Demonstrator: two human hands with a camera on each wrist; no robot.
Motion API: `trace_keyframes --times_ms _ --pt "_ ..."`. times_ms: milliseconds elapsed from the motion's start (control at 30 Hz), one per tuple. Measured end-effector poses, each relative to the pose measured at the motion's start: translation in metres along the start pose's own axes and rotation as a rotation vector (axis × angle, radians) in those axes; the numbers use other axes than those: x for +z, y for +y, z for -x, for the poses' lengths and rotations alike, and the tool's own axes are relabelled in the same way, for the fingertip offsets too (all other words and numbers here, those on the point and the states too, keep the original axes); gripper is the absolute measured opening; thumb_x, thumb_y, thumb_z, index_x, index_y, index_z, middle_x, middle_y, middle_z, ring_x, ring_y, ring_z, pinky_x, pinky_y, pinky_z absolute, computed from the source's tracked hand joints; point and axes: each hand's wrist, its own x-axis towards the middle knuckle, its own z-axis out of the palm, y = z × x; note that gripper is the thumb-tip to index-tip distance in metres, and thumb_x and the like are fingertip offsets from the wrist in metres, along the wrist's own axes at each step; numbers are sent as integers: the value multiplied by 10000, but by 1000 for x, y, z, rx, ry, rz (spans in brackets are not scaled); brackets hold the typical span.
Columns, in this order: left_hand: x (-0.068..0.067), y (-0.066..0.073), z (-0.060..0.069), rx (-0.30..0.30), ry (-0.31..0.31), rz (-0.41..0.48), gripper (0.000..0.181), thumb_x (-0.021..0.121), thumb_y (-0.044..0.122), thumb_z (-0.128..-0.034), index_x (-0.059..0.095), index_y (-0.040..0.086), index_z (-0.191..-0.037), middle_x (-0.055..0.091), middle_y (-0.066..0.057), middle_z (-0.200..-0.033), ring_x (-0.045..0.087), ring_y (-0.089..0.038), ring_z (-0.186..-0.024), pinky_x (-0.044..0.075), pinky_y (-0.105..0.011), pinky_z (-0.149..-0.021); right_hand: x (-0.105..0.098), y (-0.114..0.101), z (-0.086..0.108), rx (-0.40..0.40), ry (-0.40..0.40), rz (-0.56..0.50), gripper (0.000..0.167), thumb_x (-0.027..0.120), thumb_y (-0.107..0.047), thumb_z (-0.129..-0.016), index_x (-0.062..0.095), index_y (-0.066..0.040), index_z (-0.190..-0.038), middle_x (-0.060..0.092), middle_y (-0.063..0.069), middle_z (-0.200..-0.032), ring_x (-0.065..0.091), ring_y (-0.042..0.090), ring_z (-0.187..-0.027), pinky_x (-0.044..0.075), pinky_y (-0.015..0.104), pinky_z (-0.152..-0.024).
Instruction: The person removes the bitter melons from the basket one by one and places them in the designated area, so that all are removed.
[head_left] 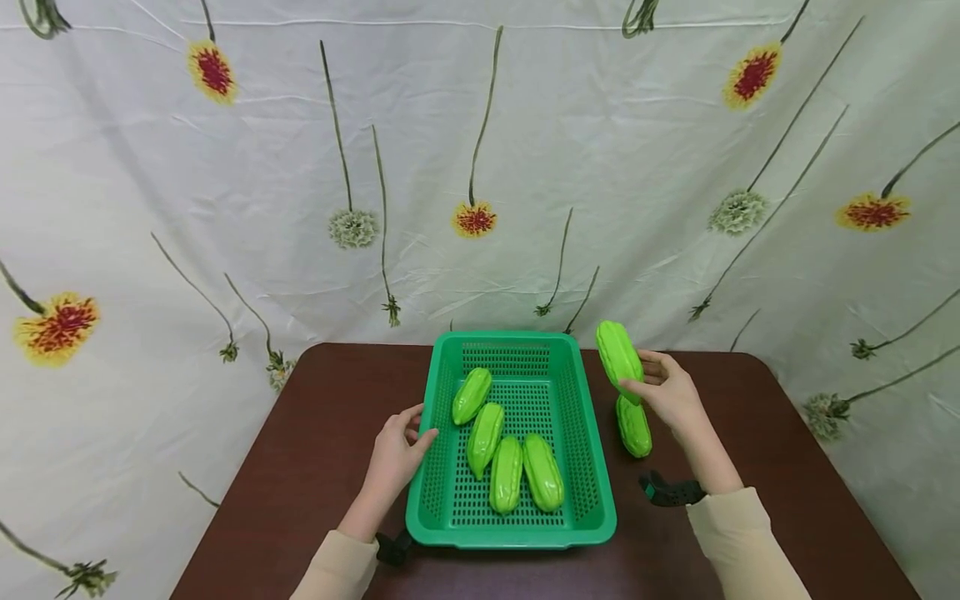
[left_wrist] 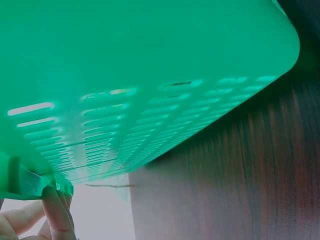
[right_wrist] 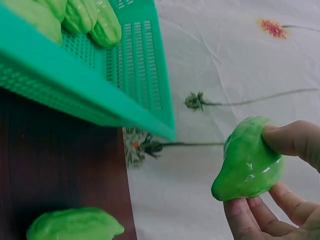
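A green plastic basket (head_left: 517, 540) holds several light-green ridged bitter melons (head_left: 506, 475) on its slotted floor. My left hand (head_left: 396, 446) grips its left rim, the thumb over the edge and fingers on the outer side; those fingers (left_wrist: 59, 212) also show at the rim in the left wrist view. Beyond the basket's right side, my right hand (head_left: 670, 392) pinches one bitter melon (head_left: 619, 354) between thumb and fingertips, raised above the table. In the right wrist view this held melon (right_wrist: 250, 160) points its narrow tip down-left.
Another bitter melon (head_left: 634, 429) lies on the dark wooden table (head_left: 330, 417), right of the basket and below the held one. A pale cloth with printed flowers (head_left: 474, 218) hangs behind the table. Dark straps (head_left: 671, 492) sit at both wrists.
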Motion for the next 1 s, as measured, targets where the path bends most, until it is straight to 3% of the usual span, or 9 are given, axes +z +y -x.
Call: trace_keyframes --times_ms 600,1000 --pt "0 -1 -1 -5 0 10 475 691 130 -925 555 -24 -1353 609 -173 -1080 575 -210 -852 471 -308 -688 -28 39 5 94 73 24 774 656 -283 -954 241 -6 -1546 346 292 -1504 388 433 -1361 397 545 -1068" --pt "0 -1 0 -22 -2 27 486 686 134 -930 543 -33 -1363 606 -188 -1105 580 -221 -865 473 -305 -687 -29 85 2 165 102 54 741 621 -241 -960 241 59 -1522 360 340 -1467 399 462 -1322 414 552 -1027"
